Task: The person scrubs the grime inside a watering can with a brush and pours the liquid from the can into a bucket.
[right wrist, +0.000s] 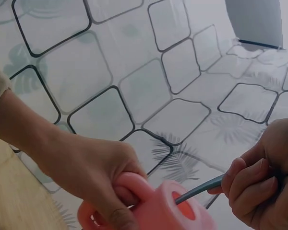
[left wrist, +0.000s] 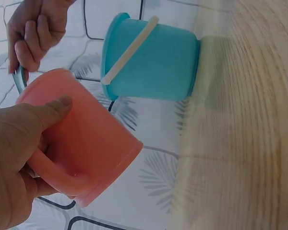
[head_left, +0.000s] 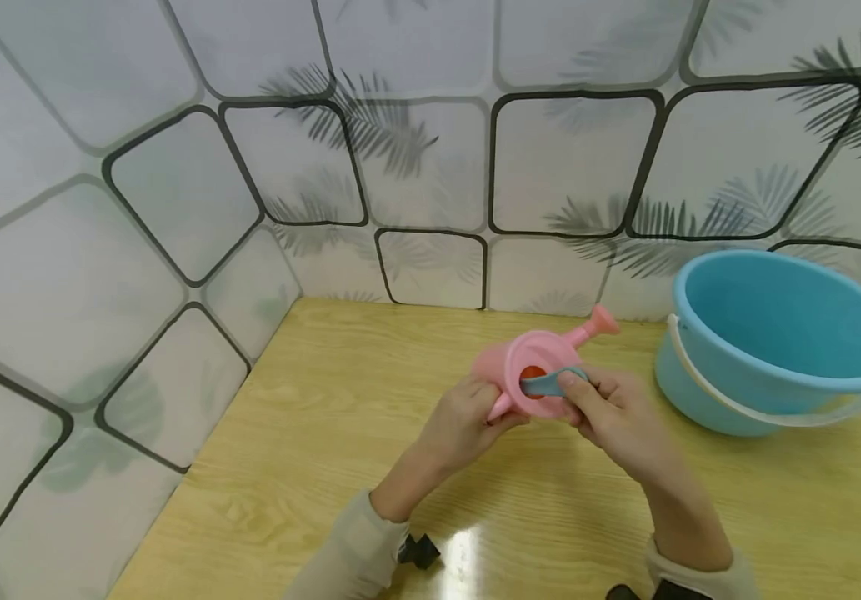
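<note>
Head view: left hand (head_left: 468,421) grips the pink watering can (head_left: 508,367) by its handle, over the worktop (head_left: 325,433), toward the back edge, mouth facing the person. Right hand (head_left: 618,412) pinches a blue tool (head_left: 546,383), far end inside the mouth. Something red (head_left: 531,372) in there; can't tell what from here. Blue bucket (head_left: 738,379) stands by the worktop's back edge, right of the can.

Left wrist view: can tilted, off the worktop, left thumb against its side.

Right wrist view: right fingers curled round the tool; tip hidden.
</note>
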{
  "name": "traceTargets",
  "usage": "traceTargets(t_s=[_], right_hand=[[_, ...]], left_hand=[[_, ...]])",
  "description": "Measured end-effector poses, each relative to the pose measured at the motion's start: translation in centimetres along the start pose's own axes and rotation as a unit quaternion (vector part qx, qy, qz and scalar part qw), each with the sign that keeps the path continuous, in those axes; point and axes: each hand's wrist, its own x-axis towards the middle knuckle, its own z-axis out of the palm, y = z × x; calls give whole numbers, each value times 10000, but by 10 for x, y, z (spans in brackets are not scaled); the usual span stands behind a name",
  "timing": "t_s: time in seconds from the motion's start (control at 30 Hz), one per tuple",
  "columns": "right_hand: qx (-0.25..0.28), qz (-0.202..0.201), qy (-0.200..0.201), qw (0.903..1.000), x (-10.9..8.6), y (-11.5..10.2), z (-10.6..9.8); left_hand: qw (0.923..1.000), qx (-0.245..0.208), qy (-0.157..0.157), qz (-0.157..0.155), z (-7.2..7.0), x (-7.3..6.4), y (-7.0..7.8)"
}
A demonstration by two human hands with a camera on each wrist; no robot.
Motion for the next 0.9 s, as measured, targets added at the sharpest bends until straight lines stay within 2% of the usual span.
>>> traceTargets(t_s=[0.13, 0.33, 0.4, 0.57, 0.73, 0.83, 0.9], right_hand=[[292, -484, -55, 9984, -2, 0, -7], [-114, -822, -526, 9952, 5, 8, -4], [-255, -894, -482, 9945, 5, 10, -4], [-219, -999, -156, 9946, -2, 8, -10], [-274, -1033, -387, 9935, 5, 11, -1], [-408, -899, -439, 9941, 8, 13, 6], [-302, -788, -392, 9957, 7, 11, 6]], left_hand=[[9999, -14, -128, 0, -4, -2, -4], [9991, -144, -320, 253, -6, -3, -10], [9987, -178, -379, 304, -8, -4, -11], [9983, -175, -403, 388, -10, -5, -13], [9986, -150, -318, 404, -10, -4, -12], [9987, -173, -281, 387, -8, -4, -10], [9987, -195, -284, 379, -8, -3, -9]])
